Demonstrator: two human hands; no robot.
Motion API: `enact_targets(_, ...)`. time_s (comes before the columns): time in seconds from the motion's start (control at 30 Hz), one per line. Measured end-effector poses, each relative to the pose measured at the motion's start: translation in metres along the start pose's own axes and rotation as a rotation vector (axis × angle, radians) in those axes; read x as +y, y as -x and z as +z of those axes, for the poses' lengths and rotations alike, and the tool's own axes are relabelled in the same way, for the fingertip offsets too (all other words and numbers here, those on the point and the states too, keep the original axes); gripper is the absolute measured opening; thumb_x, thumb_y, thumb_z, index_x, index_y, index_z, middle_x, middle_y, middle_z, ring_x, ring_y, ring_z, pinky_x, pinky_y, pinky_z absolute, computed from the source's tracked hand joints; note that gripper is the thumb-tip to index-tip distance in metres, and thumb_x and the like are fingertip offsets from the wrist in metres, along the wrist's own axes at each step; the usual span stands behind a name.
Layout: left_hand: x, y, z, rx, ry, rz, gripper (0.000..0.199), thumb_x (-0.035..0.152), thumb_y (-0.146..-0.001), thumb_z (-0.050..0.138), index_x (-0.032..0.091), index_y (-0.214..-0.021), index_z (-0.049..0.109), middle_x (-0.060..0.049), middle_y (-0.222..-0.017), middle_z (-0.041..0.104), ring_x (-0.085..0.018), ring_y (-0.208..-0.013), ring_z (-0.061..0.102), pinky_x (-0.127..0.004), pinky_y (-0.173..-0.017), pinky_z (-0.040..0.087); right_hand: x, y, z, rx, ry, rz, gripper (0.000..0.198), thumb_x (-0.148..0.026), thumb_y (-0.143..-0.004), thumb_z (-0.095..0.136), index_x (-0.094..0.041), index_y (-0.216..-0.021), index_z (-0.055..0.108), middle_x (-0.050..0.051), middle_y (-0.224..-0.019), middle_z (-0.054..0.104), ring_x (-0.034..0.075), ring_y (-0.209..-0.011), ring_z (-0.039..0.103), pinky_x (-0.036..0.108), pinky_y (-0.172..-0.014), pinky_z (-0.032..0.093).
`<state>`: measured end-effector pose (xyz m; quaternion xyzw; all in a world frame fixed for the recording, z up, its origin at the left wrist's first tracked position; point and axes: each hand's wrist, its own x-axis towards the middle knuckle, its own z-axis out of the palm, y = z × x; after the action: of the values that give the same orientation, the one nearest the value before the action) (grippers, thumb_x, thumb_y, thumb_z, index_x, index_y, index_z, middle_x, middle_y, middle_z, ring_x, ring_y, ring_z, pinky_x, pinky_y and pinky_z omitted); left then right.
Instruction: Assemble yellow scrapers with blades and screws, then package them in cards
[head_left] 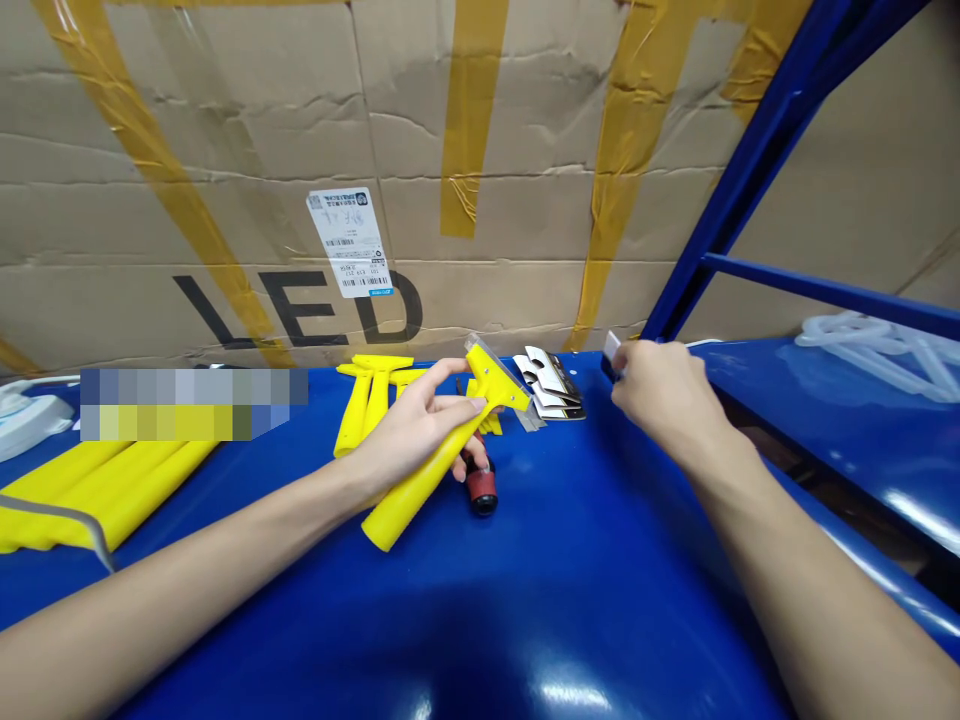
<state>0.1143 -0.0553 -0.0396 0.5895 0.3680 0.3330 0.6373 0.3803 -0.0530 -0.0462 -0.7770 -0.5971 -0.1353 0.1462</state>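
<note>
My left hand [405, 430] is closed around a yellow scraper [420, 478], whose wide head tilts up to the right. Below its head, my left fingertips touch a red-and-black tool handle [482, 488], perhaps a screwdriver; its other end is hidden. Off to the right, my right hand [666, 388] is curled shut at the far edge of the blue surface, by a small white-and-dark item [612, 352] mostly covered by the fingers. Between the hands are folded black-and-white cards [556, 388] and thin grey blades [532, 418].
More yellow scrapers [367, 405] lie behind my left hand. Several yellow handles [127, 490] rest at the left beside a grey strap [71, 518]. A taped cardboard box [525, 130] walls the back. Blue metal framing [720, 215] rises at right, near clear plastic tubing [881, 350].
</note>
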Motion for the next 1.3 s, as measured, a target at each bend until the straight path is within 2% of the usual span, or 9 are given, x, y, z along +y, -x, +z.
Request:
enact_targets(0.1, -0.001, -0.001, -0.002, -0.010, 0.063, -0.003, 0.052, 0.029, -0.095, 0.063, 0.021, -0.139, 0.037, -0.010, -0.091, 0.075, -0.016, -0.057, 0.070, -0.021, -0.044, 0.052, -0.013, 0.007, -0.015, 0.304, -0.210, -0.057, 0.036, -0.016, -0.085, 0.059, -0.018, -0.120, 0.068, 0.017, -0.101, 0.076, 0.035, -0.091, 0.071, 0.042, -0.077, 0.051)
enact_targets(0.17, 0.000, -0.001, -0.006, 0.012, 0.126, -0.008, 0.043, 0.025, -0.096, 0.060, 0.019, -0.135, 0.042, -0.009, -0.088, 0.075, -0.014, -0.055, 0.069, -0.022, -0.048, 0.054, -0.026, 0.013, -0.022, 0.375, -0.449, -0.139, 0.033, -0.024, -0.086, 0.065, -0.021, -0.120, 0.065, 0.013, -0.109, 0.075, 0.031, -0.097, 0.071, 0.038, -0.082, 0.051)
enact_targets(0.27, 0.005, 0.001, -0.016, 0.094, 0.296, 0.017, 0.031, 0.016, -0.096, 0.058, 0.017, -0.126, 0.050, -0.009, -0.091, 0.075, -0.014, -0.065, 0.072, -0.023, -0.063, 0.059, -0.047, 0.021, -0.022, 0.222, -0.761, -0.178, 0.035, -0.034, -0.083, 0.072, -0.024, -0.115, 0.061, 0.008, -0.102, 0.075, 0.027, -0.091, 0.071, 0.034, -0.075, 0.052)
enact_targets(0.4, 0.010, 0.010, -0.034, 0.175, 0.530, 0.138, 0.025, 0.006, -0.090, 0.062, 0.019, -0.110, 0.059, -0.006, -0.097, 0.073, -0.021, -0.110, 0.072, -0.028, -0.093, 0.057, -0.065, 0.029, -0.014, 0.067, -1.095, -0.196, 0.029, -0.040, -0.080, 0.076, -0.024, -0.097, 0.059, 0.008, -0.106, 0.073, 0.026, -0.091, 0.070, 0.033, -0.070, 0.052)
enact_targets(0.47, 0.012, 0.016, -0.043, 0.191, 0.566, 0.185, 0.021, 0.003, -0.089, 0.062, 0.017, -0.105, 0.063, -0.006, -0.099, 0.072, -0.023, -0.121, 0.067, -0.032, -0.103, 0.054, -0.070, 0.031, -0.011, 0.005, -1.174, -0.191, 0.027, -0.042, -0.080, 0.076, -0.023, -0.087, 0.059, 0.007, -0.100, 0.072, 0.023, -0.086, 0.069, 0.031, -0.067, 0.050)
enact_targets(0.67, 0.014, 0.030, -0.054, 0.282, 0.551, 0.213, 0.025, -0.002, -0.090, 0.057, 0.011, -0.108, 0.067, -0.010, -0.116, 0.073, -0.022, -0.129, 0.061, -0.034, -0.109, 0.052, -0.079, 0.033, -0.005, -0.303, -1.379, -0.116, 0.038, -0.057, -0.081, 0.074, -0.021, -0.083, 0.061, 0.001, -0.074, 0.065, 0.014, -0.061, 0.055, 0.026, -0.055, 0.042)
enact_targets(0.83, 0.017, 0.031, -0.058, 0.351, 0.560, 0.198, 0.027, 0.004, -0.092, 0.055, 0.015, -0.114, 0.066, -0.011, -0.124, 0.072, -0.023, -0.132, 0.059, -0.039, -0.111, 0.052, -0.076, 0.032, -0.003, -0.310, -1.286, -0.147, 0.046, -0.062, -0.090, 0.062, -0.018, -0.074, 0.065, -0.001, -0.066, 0.052, 0.010, -0.055, 0.040, 0.025, -0.050, 0.028)
enact_targets(1.1, 0.017, 0.027, -0.057, 0.258, 0.506, 0.242, 0.016, 0.006, -0.093, 0.056, 0.020, -0.098, 0.061, -0.006, -0.138, 0.066, -0.022, -0.137, 0.055, -0.044, -0.113, 0.048, -0.083, 0.037, 0.000, -0.408, -1.391, -0.159, 0.043, -0.061, -0.089, 0.063, -0.020, -0.076, 0.063, -0.001, -0.070, 0.057, 0.011, -0.058, 0.046, 0.025, -0.052, 0.035)
enact_targets(1.3, 0.017, 0.024, -0.051, 0.239, 0.496, 0.249, 0.013, 0.007, -0.093, 0.057, 0.020, -0.096, 0.061, -0.007, -0.138, 0.066, -0.022, -0.137, 0.055, -0.042, -0.113, 0.048, -0.089, 0.040, -0.004, -0.376, -1.536, -0.055, 0.039, -0.056, -0.081, 0.075, -0.020, -0.076, 0.061, -0.003, -0.066, 0.057, 0.009, -0.054, 0.047, 0.022, -0.048, 0.035)
